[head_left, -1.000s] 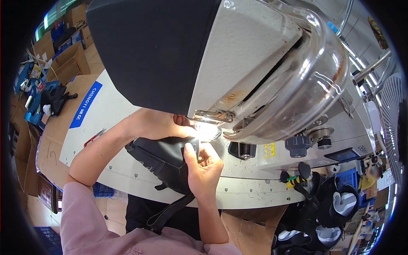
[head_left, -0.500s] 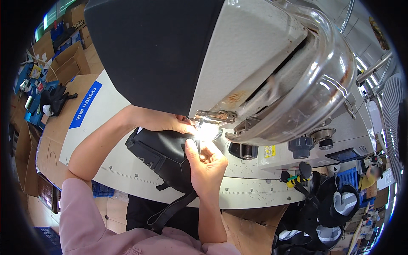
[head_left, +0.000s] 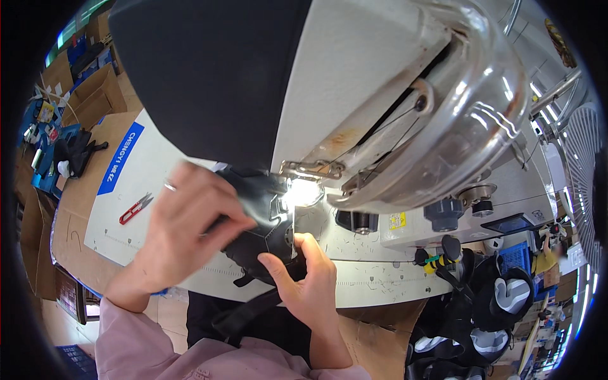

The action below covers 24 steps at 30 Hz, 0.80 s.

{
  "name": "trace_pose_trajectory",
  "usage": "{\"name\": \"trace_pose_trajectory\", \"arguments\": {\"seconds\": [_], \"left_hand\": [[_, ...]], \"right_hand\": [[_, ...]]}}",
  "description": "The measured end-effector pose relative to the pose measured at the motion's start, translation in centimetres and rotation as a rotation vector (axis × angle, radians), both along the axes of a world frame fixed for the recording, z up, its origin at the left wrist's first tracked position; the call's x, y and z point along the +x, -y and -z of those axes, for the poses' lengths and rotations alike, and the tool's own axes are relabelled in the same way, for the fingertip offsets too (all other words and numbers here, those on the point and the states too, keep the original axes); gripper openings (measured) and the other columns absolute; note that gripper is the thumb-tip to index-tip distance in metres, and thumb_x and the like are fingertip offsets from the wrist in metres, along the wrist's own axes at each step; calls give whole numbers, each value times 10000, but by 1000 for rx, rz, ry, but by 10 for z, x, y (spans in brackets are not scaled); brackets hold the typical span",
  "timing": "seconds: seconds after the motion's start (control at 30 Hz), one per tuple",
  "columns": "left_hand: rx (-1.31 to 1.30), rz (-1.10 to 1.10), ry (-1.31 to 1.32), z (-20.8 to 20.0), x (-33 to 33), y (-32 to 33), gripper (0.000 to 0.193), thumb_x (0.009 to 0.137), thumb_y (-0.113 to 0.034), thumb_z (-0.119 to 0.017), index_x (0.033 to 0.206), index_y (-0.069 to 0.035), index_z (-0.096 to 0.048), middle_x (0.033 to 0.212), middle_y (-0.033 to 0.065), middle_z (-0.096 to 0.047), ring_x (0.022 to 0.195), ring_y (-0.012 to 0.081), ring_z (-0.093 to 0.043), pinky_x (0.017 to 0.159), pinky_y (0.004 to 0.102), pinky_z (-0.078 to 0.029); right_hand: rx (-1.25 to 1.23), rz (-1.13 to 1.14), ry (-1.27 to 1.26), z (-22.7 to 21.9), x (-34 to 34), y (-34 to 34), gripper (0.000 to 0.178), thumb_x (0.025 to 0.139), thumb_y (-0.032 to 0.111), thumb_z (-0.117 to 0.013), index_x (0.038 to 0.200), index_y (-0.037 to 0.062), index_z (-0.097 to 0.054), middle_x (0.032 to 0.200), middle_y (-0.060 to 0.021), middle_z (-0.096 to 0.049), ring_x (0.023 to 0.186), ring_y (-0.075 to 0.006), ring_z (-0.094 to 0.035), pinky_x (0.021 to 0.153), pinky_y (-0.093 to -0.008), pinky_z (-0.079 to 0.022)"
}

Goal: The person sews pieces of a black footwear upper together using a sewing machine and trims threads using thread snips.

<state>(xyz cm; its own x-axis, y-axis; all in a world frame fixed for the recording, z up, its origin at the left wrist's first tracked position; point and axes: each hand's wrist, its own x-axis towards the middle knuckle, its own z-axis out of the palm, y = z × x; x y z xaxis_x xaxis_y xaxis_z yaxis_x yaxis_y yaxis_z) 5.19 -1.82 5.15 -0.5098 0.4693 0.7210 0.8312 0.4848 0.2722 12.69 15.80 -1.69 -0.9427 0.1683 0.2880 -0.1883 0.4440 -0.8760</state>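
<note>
A black leather-like piece with stitched seams [head_left: 253, 244] and a dangling strap [head_left: 244, 315] lies under the lit needle area of a sewing machine [head_left: 354, 107]. My right hand [head_left: 310, 278] grips its near right side, thumb on top and fingers by the right edge. My left hand [head_left: 190, 218], a ring on one finger, is over its left part and smeared by motion. Its fingers curl with the thumb toward them; what they hold, if anything, is hidden. Red-handled thread snips [head_left: 135, 209] lie on the white table to the left of that hand.
A clear plastic guard [head_left: 487, 133] curves along the machine's right side. Several black pieces with grey-white insides [head_left: 506, 297] hang at the right, near a blue crate [head_left: 516, 259]. Cardboard boxes [head_left: 95, 98] stand at the far left. Thread scraps dot the white table [head_left: 361, 278].
My left hand has left the needle area, moving left and toward me with its fingers curling. The black piece has turned, and my right hand has shifted slightly nearer. The snips have come into sight.
</note>
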Motion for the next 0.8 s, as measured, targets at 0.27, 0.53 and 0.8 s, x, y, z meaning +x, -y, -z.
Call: {"name": "trace_pose_trajectory", "arguments": {"seconds": [0.27, 0.53, 0.8], "left_hand": [[506, -27, 449, 36, 6, -10, 222, 739, 35, -731, 889, -49, -592, 862, 39, -565, 803, 122, -552, 599, 239, -434], [492, -154, 568, 52, 10, 3, 389, 816, -104, -633, 1182, -8, -544, 1100, 76, -574, 851, 108, -513, 698, 224, -411], [589, -83, 521, 61, 2, -3, 342, 811, -79, -623, 1134, 8, -551, 1108, 82, -564, 681, 67, -465, 635, 216, -395]], "right_hand": [[-48, -12, -104, -3, -1, 3, 568, 804, 275, -772, 1245, 12, -529, 672, -38, -522, 582, -102, -517, 568, -250, -440], [-200, -122, -3, 7, -4, -13, 606, 772, 218, -795, 1295, 30, -555, 743, 51, -415, 628, -57, -333, 586, -191, -304], [-168, -195, 46, 6, -9, -20, 563, 792, 208, -779, 1273, 6, -568, 744, 46, -427, 663, -58, -363, 606, -203, -328]]}}
